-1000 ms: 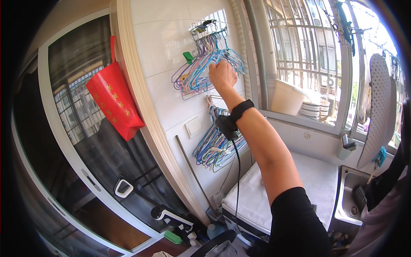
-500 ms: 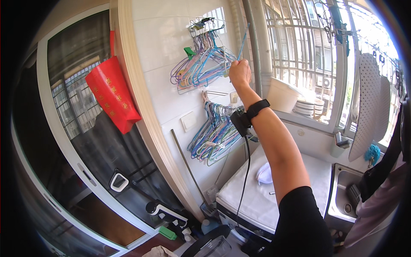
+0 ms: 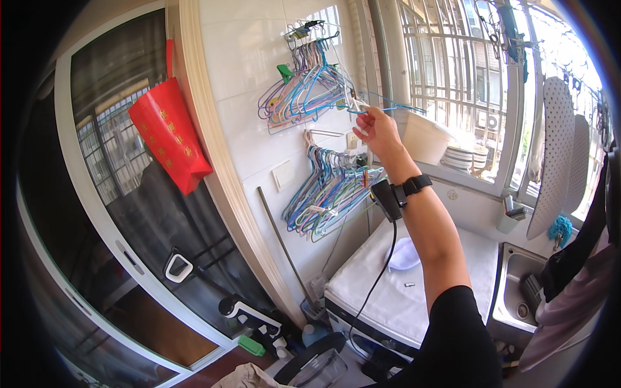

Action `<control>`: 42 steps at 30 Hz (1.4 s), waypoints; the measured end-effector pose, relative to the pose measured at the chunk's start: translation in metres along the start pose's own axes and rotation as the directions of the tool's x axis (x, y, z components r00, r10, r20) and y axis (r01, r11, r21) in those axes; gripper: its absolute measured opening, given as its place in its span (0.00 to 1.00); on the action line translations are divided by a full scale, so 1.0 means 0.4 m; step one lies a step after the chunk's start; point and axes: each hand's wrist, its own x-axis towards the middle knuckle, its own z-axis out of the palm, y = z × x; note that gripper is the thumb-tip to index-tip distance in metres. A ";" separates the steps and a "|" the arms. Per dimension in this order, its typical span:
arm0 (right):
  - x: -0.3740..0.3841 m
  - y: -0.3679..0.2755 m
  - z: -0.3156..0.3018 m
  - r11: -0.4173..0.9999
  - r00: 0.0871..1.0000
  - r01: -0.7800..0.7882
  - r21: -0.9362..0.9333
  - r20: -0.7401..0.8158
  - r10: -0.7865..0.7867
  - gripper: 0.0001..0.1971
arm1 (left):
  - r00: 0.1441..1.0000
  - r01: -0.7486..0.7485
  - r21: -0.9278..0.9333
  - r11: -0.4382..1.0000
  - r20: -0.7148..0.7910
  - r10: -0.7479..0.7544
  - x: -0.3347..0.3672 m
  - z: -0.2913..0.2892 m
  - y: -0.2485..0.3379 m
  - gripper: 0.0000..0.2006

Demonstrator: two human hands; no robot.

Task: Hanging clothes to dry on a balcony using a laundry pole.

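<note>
My right hand [image 3: 378, 132] is raised beside the wall, thumb and fingertips pinching a thin blue clothes hanger [image 3: 401, 107]. The hanger lies nearly level and reaches right, in front of the window. Its left end meets some white and blue pieces by the upper hangers, where I cannot make out whether they touch. To the left, a bunch of coloured clothes hangers [image 3: 304, 97] hangs from a wall rack [image 3: 304, 30]. Below my hand hangs a second dense bunch of hangers [image 3: 326, 197]. A black wrist strap with a cabled device [image 3: 388, 199] is on this arm. My left hand is out of view.
Under my arm stands a white-covered appliance top [image 3: 369, 278] with a pale cloth item [image 3: 404, 254] on it. A steel sink [image 3: 517, 284] is at right. A red bag [image 3: 171, 136] hangs by the sliding door. A thin pole [image 3: 281, 242] leans on the wall.
My right hand has moved slightly down and right, its fingers loosening from a fist into a pinch. The blue hanger has turned from upright to nearly level.
</note>
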 end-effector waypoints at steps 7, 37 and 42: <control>-0.043 0.060 -0.017 0.909 0.923 -0.383 0.166 0.018 0.385 0.10 | 0.999 0.038 0.003 0.999 -0.007 -0.038 -0.005 0.000 -0.016 0.20; -0.039 0.210 0.012 0.847 0.844 -0.522 0.104 0.209 0.495 0.08 | 0.996 -0.054 0.143 0.988 -0.066 0.064 -0.024 0.002 -0.017 0.13; -0.034 0.210 -0.005 0.837 0.808 -0.547 0.005 0.262 0.527 0.09 | 0.970 -0.033 0.200 0.979 -0.230 0.079 -0.015 -0.021 0.011 0.11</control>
